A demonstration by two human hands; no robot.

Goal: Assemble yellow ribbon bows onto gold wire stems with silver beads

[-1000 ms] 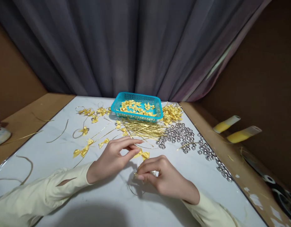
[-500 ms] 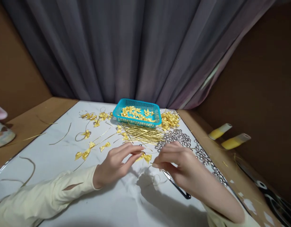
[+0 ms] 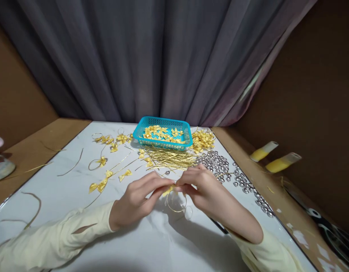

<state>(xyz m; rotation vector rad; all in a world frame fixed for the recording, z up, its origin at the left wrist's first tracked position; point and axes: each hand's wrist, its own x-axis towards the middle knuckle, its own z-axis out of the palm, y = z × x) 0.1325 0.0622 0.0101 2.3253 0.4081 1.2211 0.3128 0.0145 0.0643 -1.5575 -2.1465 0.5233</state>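
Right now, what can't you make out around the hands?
Head view:
- Bow: mostly hidden by the left hand and right hand pinching it.
- Dark tool: mostly hidden under the right wrist.
- Bells: too small for detail.
- Object at left edge: cut off.

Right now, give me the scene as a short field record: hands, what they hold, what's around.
left hand: grip pinched on the yellow bow
right hand: grip pinched on the same bow, from the other side
wire loop: gold, hangs below the bow
basket: turquoise, at far edge, holds more yellow bows
gold wires: loose bundle in front of the basket
silver bells: pile right of the wires
surface: white tabletop
finished bows with loops: left of the basket
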